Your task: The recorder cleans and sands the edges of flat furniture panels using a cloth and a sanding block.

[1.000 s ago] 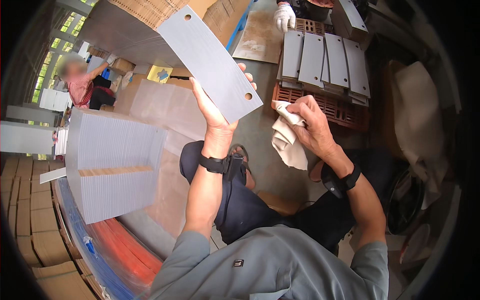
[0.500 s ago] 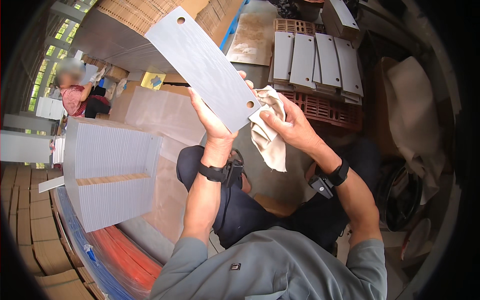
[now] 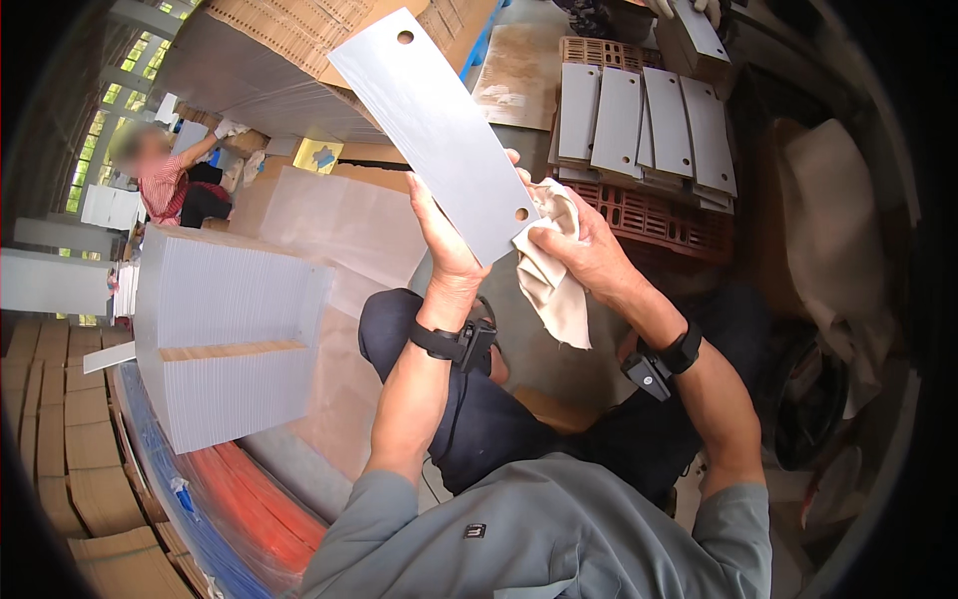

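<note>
A long pale grey board with a round hole near each end slants up and to the left in front of me. My left hand is closed around its lower end, thumb along the left edge and fingertips showing past the right edge. My right hand grips a crumpled cream cloth, pinched under the thumb. The cloth touches the board's lower right corner, beside the lower hole, and its loose end hangs down.
Similar grey boards lie on a reddish-brown plastic crate ahead on the right. Left of my knees stands a tall stack of grey boards. A co-worker is at far left. Gloved hands touch boards at the top right.
The view has shifted slightly, so the board and both hands sit a little farther right. The co-worker's arm at far left now reaches out. Gloved hands have appeared at the top right.
</note>
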`<state>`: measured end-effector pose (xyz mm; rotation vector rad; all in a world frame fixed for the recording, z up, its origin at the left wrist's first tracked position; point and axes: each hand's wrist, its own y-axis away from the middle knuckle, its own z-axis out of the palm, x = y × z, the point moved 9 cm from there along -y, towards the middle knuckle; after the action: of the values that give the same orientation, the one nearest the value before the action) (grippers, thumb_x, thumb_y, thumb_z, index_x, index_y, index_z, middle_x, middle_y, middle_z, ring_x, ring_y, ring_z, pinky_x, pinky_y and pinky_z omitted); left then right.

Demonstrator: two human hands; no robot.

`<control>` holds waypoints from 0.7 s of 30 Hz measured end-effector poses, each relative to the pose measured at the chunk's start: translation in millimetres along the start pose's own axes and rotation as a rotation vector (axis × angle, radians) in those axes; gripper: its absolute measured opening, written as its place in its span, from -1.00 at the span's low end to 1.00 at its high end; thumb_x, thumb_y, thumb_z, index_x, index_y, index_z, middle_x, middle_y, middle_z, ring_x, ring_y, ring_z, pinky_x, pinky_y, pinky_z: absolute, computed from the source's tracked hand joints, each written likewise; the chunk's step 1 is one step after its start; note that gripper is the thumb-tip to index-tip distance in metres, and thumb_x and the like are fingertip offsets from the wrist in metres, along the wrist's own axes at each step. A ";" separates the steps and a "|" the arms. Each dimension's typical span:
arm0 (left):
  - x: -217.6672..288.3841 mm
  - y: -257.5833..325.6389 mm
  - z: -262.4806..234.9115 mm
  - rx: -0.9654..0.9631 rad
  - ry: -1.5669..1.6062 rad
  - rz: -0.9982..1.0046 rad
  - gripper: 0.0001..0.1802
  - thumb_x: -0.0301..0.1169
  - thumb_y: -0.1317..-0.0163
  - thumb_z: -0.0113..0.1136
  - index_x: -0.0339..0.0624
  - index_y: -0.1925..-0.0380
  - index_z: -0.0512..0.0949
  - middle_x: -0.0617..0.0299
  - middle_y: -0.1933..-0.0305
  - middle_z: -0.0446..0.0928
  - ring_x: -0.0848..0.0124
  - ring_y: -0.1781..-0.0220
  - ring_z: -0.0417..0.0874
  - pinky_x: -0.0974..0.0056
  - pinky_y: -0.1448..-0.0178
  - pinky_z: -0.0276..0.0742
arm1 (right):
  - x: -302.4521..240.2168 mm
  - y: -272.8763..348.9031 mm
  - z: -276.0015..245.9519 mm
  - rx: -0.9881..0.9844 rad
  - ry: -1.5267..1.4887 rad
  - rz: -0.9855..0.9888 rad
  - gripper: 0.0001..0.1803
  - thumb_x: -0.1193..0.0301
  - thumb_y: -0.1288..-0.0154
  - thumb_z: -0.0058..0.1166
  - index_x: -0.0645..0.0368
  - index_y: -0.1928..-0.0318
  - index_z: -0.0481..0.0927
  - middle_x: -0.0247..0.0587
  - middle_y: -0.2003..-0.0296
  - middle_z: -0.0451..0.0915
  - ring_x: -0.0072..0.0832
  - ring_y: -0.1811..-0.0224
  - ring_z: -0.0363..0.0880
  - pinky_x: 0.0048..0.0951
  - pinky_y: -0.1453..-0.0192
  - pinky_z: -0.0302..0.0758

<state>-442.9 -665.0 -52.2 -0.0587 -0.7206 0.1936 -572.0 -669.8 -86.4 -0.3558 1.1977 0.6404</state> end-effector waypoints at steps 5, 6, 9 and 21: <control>-5.9 1.1 -7.7 0.013 0.030 -0.039 0.01 0.48 -0.40 -0.48 -0.24 -0.34 0.32 -0.10 -0.10 0.51 0.01 0.04 0.63 -0.10 -0.02 0.63 | 6.3 1.0 -3.8 0.058 -0.005 0.050 -0.52 0.51 -0.28 0.08 0.17 -0.24 0.46 -0.34 0.05 0.59 -0.62 0.01 0.53 -0.50 -0.15 0.48; -8.0 1.6 -8.9 0.008 0.027 -0.049 0.01 0.48 -0.39 -0.49 -0.24 -0.33 0.33 -0.08 -0.10 0.51 0.02 0.04 0.63 -0.10 -0.02 0.63 | 10.0 1.4 -4.4 0.049 -0.003 0.075 -0.52 0.53 -0.27 0.05 0.17 -0.22 0.47 -0.36 0.06 0.59 -0.63 0.01 0.52 -0.51 -0.15 0.46; -13.7 6.9 -6.9 -0.019 0.068 -0.097 0.02 0.48 -0.39 -0.49 -0.26 -0.30 0.36 -0.05 -0.09 0.52 0.04 0.04 0.64 -0.09 -0.01 0.64 | 10.5 6.4 -6.5 0.013 0.082 0.042 -0.51 0.53 -0.28 0.03 0.18 -0.24 0.46 -0.35 0.04 0.59 -0.63 -0.01 0.52 -0.51 -0.17 0.45; 5.3 6.4 -18.2 0.115 -0.395 0.085 -0.06 0.35 -0.45 -0.17 -0.26 -0.46 0.21 -0.03 -0.26 0.45 0.15 -0.20 0.56 0.03 -0.27 0.54 | 4.2 8.6 -2.9 0.047 0.172 -0.076 -0.67 0.39 -0.38 0.29 0.17 -0.06 0.50 -0.38 0.15 0.60 -0.62 0.10 0.55 -0.44 -0.03 0.52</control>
<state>-428.0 -657.5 -63.2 0.0610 -1.0998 0.3333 -578.7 -663.6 -90.7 -0.4217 1.3546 0.5228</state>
